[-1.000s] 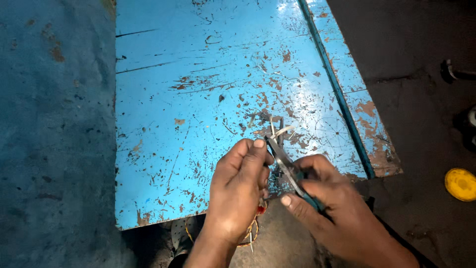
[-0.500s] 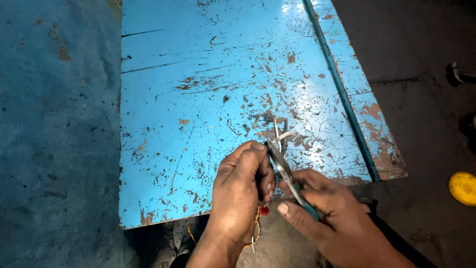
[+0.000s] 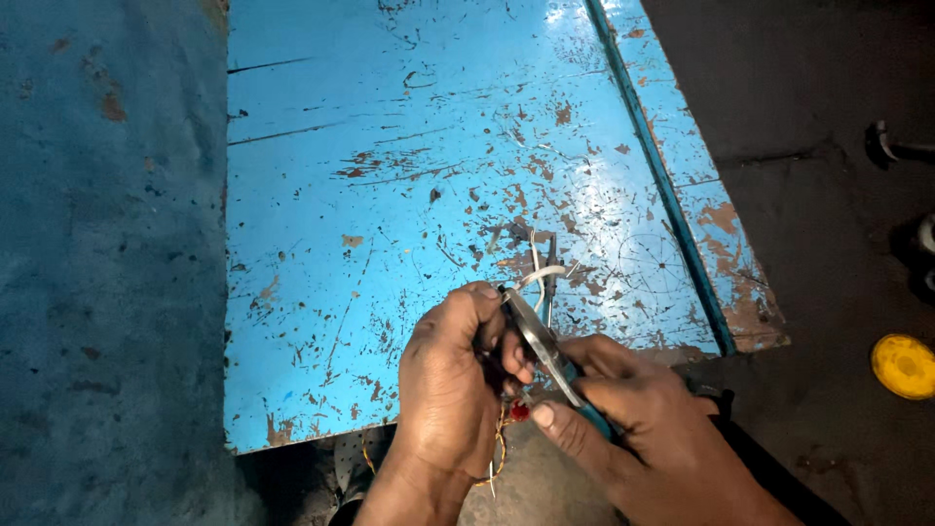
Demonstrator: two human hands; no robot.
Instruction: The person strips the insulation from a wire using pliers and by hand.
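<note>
Right hand grip: the right hand (image 3: pixel 643 429) is closed around the blue-handled pliers (image 3: pixel 545 351), thumb along the upper side, forefinger stretched along the tool toward its nose.
Left hand grip: the left hand (image 3: pixel 450 385) is curled shut on a small bundle of wires (image 3: pixel 541 278), fingers folded in tight against the pliers.
Pliers: they slant up and to the left from the right palm; the metal nose meets the wires just above the left fingertips. Whether the nose is biting the wire or only laid against it cannot be told.
Wires: pale ends stick up above both hands; thin yellowish strands (image 3: pixel 499 450) hang below the left hand, with a small red piece (image 3: pixel 520 412) between the two hands.
Beneath the hands: a scratched, chipped blue metal sheet (image 3: pixel 409 195), its near edge just under the wrists.
Farther right: dark ground (image 3: pixel 828 244), with a round yellow disc (image 3: pixel 904 366) well apart from the hands.
Farther left: a rough blue wall or slab (image 3: pixel 107 263).
</note>
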